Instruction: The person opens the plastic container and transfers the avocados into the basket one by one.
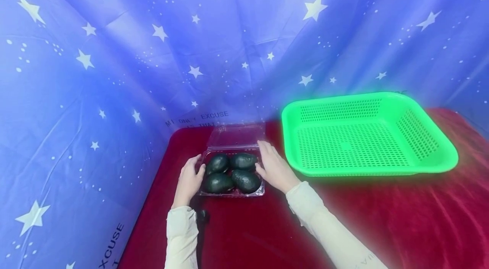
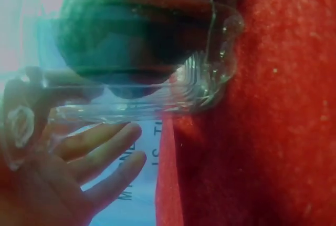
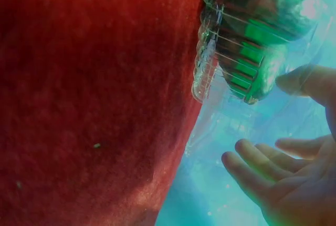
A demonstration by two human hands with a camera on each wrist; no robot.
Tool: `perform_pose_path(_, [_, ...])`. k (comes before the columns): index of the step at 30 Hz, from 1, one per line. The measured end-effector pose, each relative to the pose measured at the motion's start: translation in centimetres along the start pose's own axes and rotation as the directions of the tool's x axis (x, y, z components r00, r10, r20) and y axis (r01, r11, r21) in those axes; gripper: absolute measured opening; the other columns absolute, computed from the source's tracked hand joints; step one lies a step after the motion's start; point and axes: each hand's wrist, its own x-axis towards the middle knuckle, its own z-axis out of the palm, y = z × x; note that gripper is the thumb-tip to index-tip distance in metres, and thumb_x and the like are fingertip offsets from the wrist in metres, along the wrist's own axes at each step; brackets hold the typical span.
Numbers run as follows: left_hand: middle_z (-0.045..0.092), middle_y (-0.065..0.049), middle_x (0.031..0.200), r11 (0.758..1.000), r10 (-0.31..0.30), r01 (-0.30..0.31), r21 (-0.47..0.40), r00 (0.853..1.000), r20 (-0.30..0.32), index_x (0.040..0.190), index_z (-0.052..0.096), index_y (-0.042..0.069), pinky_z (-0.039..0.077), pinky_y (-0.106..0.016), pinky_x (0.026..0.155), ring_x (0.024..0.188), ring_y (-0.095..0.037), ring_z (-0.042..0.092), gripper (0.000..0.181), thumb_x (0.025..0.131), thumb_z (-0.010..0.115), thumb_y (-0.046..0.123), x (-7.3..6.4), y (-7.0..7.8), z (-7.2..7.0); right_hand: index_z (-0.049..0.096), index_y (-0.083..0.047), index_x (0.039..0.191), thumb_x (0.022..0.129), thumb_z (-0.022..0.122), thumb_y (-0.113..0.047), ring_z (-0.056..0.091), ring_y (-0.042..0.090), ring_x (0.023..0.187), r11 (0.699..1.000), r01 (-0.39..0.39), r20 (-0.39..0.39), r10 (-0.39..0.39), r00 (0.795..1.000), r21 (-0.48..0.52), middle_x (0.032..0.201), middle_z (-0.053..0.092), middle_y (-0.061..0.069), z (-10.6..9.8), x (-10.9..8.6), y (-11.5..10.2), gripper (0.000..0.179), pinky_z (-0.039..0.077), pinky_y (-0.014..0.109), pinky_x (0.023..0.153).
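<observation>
A clear plastic clamshell box lies on the red cloth with its transparent lid raised at the back. Inside sit several dark green, smooth, egg-shaped fruits that look like avocados, filling the box in two rows. My left hand is at the box's left side, its thumb at the rim and its fingers extended along the outside wall. At the right side is my right hand, fingers straight and spread, thumb near the rim beside a fruit. Neither hand holds a fruit.
To the right stands a large bright green perforated plastic basket, close to my right hand. Red cloth covers the table. A blue star-patterned curtain hangs behind and to the left. A small dark object lies by my left sleeve.
</observation>
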Motion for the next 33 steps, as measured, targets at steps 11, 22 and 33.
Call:
perform_pose_path(11, [0.069, -0.014, 0.097, 0.984, -0.090, 0.084, -0.156, 0.995, -0.035, 0.118, 0.068, 0.001, 0.056, -0.027, 0.049, 0.070, -0.018, 0.065, 0.026, 0.094, 0.064, 0.011, 0.0, -0.6, -0.3, 0.052, 0.002, 0.137, 0.090, 0.074, -0.026, 0.051, 0.034, 0.128, 0.993, 0.110, -0.018, -0.111, 0.994, -0.046, 0.136, 0.055, 0.019, 0.4, 0.2, -0.9, 0.059, 0.043, 0.044, 0.112])
perform_pose_path(22, [0.065, -0.016, 0.091, 0.935, -0.179, 0.191, -0.299, 0.982, 0.067, 0.119, 0.068, 0.004, 0.055, -0.029, 0.046, 0.060, -0.015, 0.058, 0.028, 0.096, 0.065, 0.018, 0.2, -0.7, -0.8, 0.056, 0.001, 0.135, 0.093, 0.069, -0.031, 0.056, 0.034, 0.124, 0.982, 0.175, 0.022, -0.174, 0.984, -0.071, 0.131, 0.062, 0.017, 0.2, -0.1, -1.4, 0.054, 0.041, 0.047, 0.112])
perform_pose_path(33, [0.059, -0.009, 0.082, 0.913, -0.175, 0.208, -0.350, 0.977, 0.122, 0.117, 0.067, -0.002, 0.051, -0.024, 0.043, 0.058, -0.012, 0.053, 0.025, 0.096, 0.064, 0.010, 0.0, -0.6, -1.1, 0.062, -0.003, 0.130, 0.093, 0.067, -0.041, 0.057, 0.031, 0.120, 0.978, 0.173, 0.052, -0.168, 0.984, -0.114, 0.128, 0.062, 0.013, 0.3, -0.4, -1.8, 0.053, 0.041, 0.044, 0.113])
